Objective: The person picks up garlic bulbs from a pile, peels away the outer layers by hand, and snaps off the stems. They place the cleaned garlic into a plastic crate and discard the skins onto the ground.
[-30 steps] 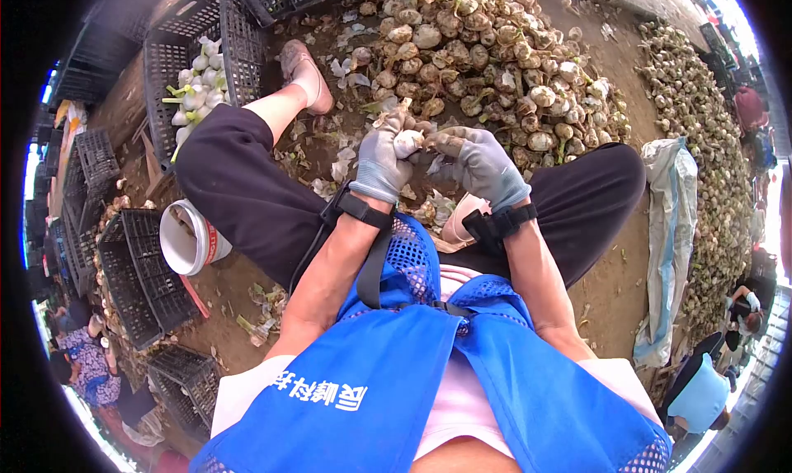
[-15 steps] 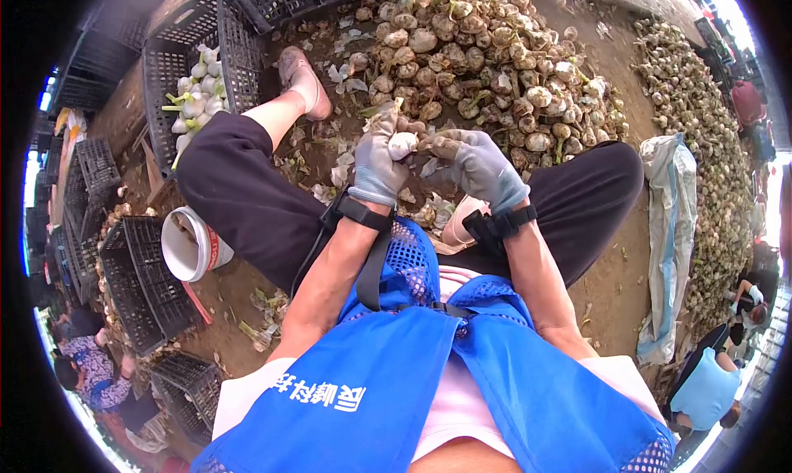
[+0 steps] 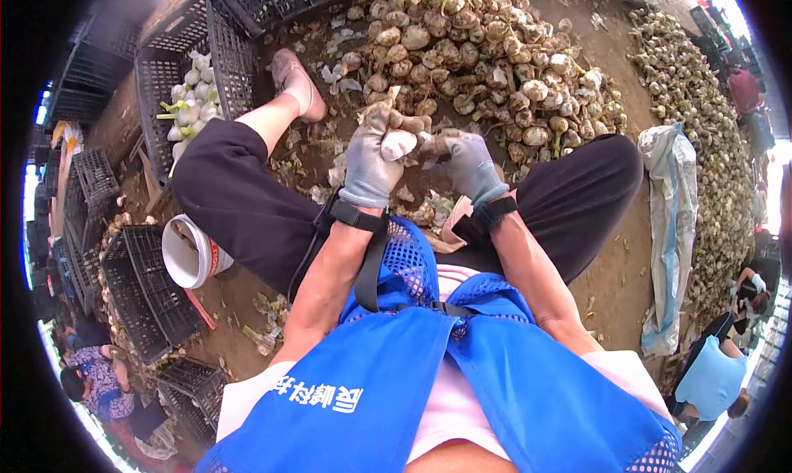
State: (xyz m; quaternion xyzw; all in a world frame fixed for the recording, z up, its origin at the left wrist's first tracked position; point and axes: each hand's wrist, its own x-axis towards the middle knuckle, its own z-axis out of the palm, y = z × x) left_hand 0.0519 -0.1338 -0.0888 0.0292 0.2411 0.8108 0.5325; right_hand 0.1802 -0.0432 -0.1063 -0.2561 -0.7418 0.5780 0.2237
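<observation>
My left hand (image 3: pixel 373 158), in a grey soiled glove, is wrapped round a garlic bulb (image 3: pixel 398 145) whose white side faces up. Its stem end points away from me, above the fingers. Close on the right is my right hand (image 3: pixel 470 164), gloved too, with its fingers curled together near the bulb; what they pinch, if anything, is too blurred to make out. Beyond both hands lies a big heap of brown, dirty garlic bulbs (image 3: pixel 470 56). Loose skins (image 3: pixel 429 209) litter the ground under the hands.
A black crate (image 3: pixel 173 85) with white bulbs (image 3: pixel 194 102) stands at the upper left. A white bucket (image 3: pixel 186 254) and black crates (image 3: pixel 148 287) are at the left. A plastic sack (image 3: pixel 667 234) and another garlic heap (image 3: pixel 718 168) lie right. Co-workers sit at both lower sides.
The bulb in my left hand has turned and moved slightly left. My right hand has shifted a little left and its wrist has dropped inward. The view has moved slightly.
</observation>
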